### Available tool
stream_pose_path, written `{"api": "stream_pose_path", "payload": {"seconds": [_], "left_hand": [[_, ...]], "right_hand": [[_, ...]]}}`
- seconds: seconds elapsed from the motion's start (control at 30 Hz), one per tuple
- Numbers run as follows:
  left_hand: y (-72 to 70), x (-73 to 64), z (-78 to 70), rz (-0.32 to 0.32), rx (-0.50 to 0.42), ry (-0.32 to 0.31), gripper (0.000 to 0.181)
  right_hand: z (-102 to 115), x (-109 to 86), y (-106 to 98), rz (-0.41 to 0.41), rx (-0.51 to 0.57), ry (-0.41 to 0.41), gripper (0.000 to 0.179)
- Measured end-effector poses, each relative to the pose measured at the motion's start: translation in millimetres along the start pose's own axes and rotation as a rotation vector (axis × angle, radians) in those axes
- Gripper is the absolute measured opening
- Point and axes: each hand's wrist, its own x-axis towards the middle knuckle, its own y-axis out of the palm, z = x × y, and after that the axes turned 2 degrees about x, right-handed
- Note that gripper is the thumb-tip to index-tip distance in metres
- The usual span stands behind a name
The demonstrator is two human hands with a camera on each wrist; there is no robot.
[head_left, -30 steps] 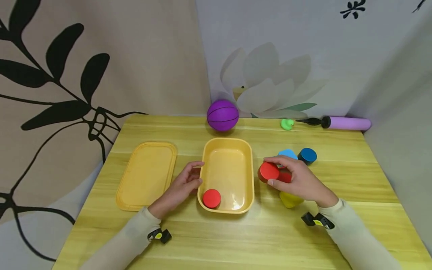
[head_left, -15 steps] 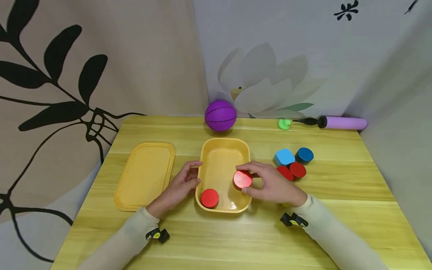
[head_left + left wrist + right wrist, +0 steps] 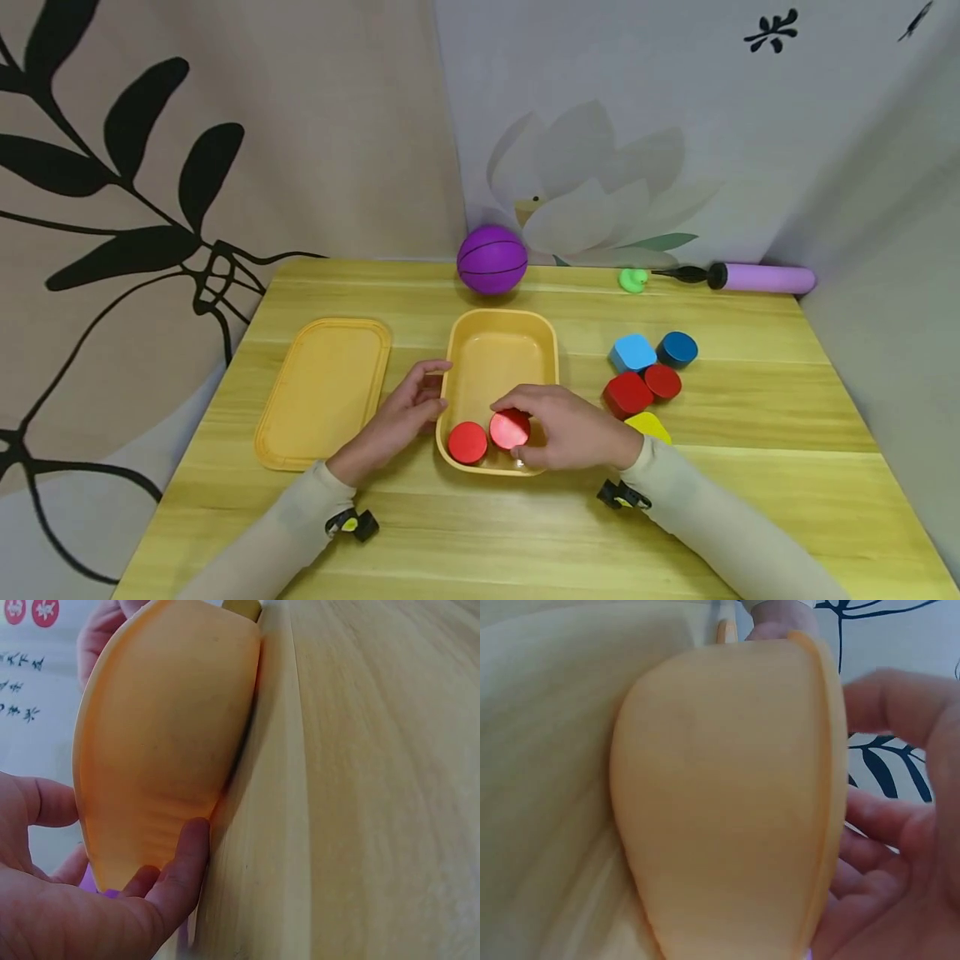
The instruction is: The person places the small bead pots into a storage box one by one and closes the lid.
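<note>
At the near side of the wooden table (image 3: 480,542), two pale sleeves (image 3: 273,533) reach forward, a small black device (image 3: 352,525) strapped at each wrist. Beyond them, a loose red cylinder (image 3: 467,442) stands in the near left corner of a deep yellow tray (image 3: 501,316). Just to its right, the right hand (image 3: 577,429) pinches another red cylinder (image 3: 509,429) between thumb and fingers, inside the tray's near half; whether its base touches the floor cannot be told. The right wrist view shows that hand's fingers over the rim, the tray wall hiding the cylinder.

Well apart from the right hand, the left hand (image 3: 408,412) rests against the tray's left side, fingertips and thumb touching the rim and outer wall, bent but not wrapped round it. Left of that hand lies a flat yellow lid (image 3: 324,396).

Right of the tray, past the right wrist, sits a partly hidden yellow block (image 3: 649,427). Behind it come a faceted red block (image 3: 627,395) and a rounder red block (image 3: 663,382), then a light blue block (image 3: 633,353) beside a dark blue cylinder (image 3: 677,349).

Farther off, a green duck (image 3: 633,280) sits at the nozzle of a purple pump (image 3: 765,277); a purple ball (image 3: 492,260) rests at the table's back edge, before a leaf-printed backdrop (image 3: 146,117).
</note>
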Motion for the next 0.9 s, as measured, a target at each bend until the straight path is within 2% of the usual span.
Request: {"api": "stream_pose_path", "payload": {"seconds": [0.23,0.53,0.7,0.9], "left_hand": [[-0.3,1.4,0.4,-0.003,-0.009,-0.001,0.056],[0.4,0.7,0.5,0.011,-0.016,0.003,0.056],[0.8,0.9,2.0,0.007,-0.017,0.001,0.056],[0.4,1.2,1.6,0.003,-0.001,-0.004,0.055]], "right_hand": [[4.4,8.4,-3.6,0.139,-0.089,-0.007,0.044],[5.4,20.2,-9.0,0.287,-0.076,-0.001,0.044],[4.9,23.8,-7.1,0.318,-0.083,0.013,0.045],[3.5,25.7,-7.9,0.315,-0.013,0.029,0.048]]}}
